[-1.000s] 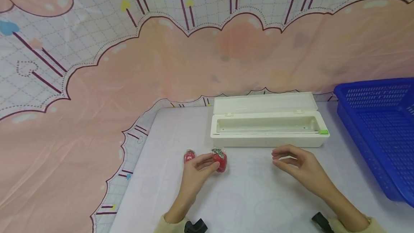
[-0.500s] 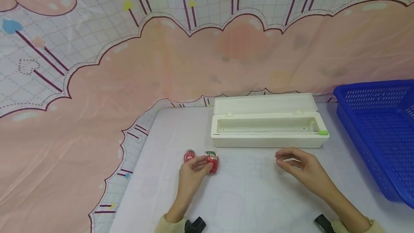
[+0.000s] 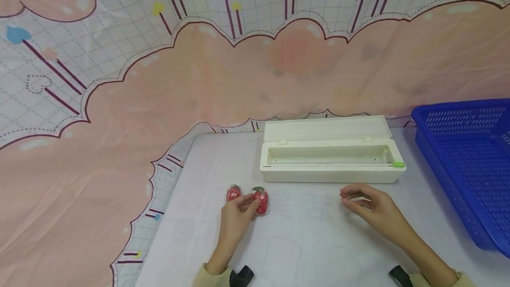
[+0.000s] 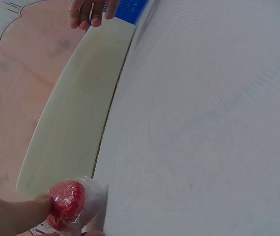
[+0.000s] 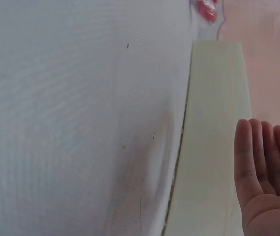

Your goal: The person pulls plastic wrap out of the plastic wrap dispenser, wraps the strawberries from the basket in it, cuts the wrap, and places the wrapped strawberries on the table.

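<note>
The left hand (image 3: pixel 236 214) pinched a small red strawberry wrapped in clear film (image 3: pixel 260 200) between thumb and fingertips, low on the bench (image 3: pixel 303 242) toward its left edge, with a second wrapped strawberry (image 3: pixel 233 192) lying just beside it, nearer that edge. Judged from its look, the held piece was light and probably soft, and the crinkled film (glossy in the left wrist view (image 4: pixel 70 202)) seemed likely to slip, so a gentle pinch across the broad red body looked safer than tugging at the loose film or the green top. The right hand (image 3: pixel 368 209) hovered over the middle of the bench, its fingers loosely curled and holding nothing. Behind both hands, toward the far edge, stood a long cream box (image 3: pixel 330 163) with its lid swung back and its trough bare, and a blue perforated basket (image 3: pixel 466 163) filled the far right corner. Nothing lay between the strawberries and the box; only its front wall rose in the way.
</note>
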`<action>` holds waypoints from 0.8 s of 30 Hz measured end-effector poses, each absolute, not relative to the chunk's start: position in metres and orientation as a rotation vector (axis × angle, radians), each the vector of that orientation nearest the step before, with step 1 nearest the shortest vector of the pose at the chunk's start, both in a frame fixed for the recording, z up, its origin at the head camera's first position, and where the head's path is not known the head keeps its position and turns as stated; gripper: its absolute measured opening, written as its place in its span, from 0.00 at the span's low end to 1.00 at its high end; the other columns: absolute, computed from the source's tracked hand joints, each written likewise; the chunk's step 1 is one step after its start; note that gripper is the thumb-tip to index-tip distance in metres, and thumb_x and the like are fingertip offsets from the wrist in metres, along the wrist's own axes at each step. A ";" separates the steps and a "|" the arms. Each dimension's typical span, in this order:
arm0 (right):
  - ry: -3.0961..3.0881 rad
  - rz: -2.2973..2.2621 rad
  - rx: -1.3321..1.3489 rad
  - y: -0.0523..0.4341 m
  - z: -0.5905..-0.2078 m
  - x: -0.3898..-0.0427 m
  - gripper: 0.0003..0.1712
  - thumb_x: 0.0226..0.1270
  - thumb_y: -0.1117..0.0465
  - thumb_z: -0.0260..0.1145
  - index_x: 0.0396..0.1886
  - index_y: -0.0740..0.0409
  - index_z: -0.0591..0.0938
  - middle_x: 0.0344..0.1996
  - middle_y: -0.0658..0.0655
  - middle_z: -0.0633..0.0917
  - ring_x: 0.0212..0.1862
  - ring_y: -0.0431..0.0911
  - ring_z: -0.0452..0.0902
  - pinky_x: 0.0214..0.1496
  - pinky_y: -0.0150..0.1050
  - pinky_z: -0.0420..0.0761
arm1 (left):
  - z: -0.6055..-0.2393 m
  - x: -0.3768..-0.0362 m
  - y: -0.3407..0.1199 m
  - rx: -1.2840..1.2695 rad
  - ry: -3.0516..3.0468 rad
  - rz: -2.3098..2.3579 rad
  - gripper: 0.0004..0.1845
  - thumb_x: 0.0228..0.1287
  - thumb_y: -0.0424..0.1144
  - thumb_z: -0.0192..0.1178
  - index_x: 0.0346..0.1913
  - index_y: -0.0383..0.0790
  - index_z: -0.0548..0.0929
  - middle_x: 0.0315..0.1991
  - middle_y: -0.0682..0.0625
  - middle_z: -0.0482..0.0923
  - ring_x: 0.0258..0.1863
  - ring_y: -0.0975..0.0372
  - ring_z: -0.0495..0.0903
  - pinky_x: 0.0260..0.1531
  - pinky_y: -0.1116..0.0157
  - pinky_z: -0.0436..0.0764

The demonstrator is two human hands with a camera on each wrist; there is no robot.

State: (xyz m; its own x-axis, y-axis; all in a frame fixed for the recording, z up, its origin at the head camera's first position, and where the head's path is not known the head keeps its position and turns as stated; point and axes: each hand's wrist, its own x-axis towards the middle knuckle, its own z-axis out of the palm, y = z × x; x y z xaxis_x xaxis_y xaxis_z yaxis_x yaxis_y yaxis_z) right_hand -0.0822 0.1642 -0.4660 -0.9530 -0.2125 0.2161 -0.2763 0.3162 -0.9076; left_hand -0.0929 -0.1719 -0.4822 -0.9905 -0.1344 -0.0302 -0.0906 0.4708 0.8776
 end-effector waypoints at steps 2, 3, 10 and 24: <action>-2.497 1.748 0.468 0.164 -0.465 -0.082 0.13 0.67 0.67 0.68 0.49 0.68 0.81 0.43 0.65 0.86 0.45 0.34 0.83 0.47 0.28 0.83 | -0.481 -0.093 -0.171 0.209 -2.669 -1.566 0.17 0.63 0.37 0.69 0.50 0.29 0.85 0.43 0.40 0.87 0.35 0.59 0.88 0.26 0.71 0.84; -2.496 1.749 0.467 0.164 -0.465 -0.082 0.13 0.67 0.67 0.68 0.49 0.68 0.81 0.43 0.64 0.86 0.45 0.34 0.83 0.46 0.28 0.83 | -0.481 -0.093 -0.171 0.218 -2.673 -1.561 0.17 0.62 0.38 0.69 0.50 0.30 0.85 0.43 0.40 0.87 0.34 0.60 0.88 0.26 0.71 0.84; -2.510 1.723 0.467 0.164 -0.464 -0.080 0.13 0.68 0.67 0.67 0.49 0.67 0.81 0.43 0.63 0.86 0.45 0.35 0.82 0.46 0.28 0.83 | -0.477 -0.090 -0.172 0.214 -2.693 -1.500 0.18 0.63 0.38 0.68 0.52 0.31 0.84 0.44 0.41 0.87 0.31 0.62 0.86 0.27 0.73 0.83; -2.539 1.501 0.487 0.167 -0.454 -0.076 0.16 0.66 0.66 0.69 0.52 0.53 0.82 0.46 0.52 0.84 0.49 0.33 0.79 0.50 0.26 0.81 | -0.459 -0.085 -0.167 0.019 -2.581 -1.275 0.13 0.61 0.33 0.69 0.49 0.37 0.86 0.41 0.47 0.86 0.41 0.58 0.85 0.41 0.60 0.86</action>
State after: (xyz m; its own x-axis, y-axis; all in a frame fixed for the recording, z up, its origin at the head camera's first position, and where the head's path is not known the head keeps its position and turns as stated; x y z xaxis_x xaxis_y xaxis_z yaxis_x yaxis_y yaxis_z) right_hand -0.0765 0.1669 -0.4542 -0.9356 -0.1992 0.2914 -0.3513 0.4461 -0.8231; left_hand -0.0846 -0.1667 -0.4595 -0.9655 -0.1267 0.2275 0.1037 0.6142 0.7823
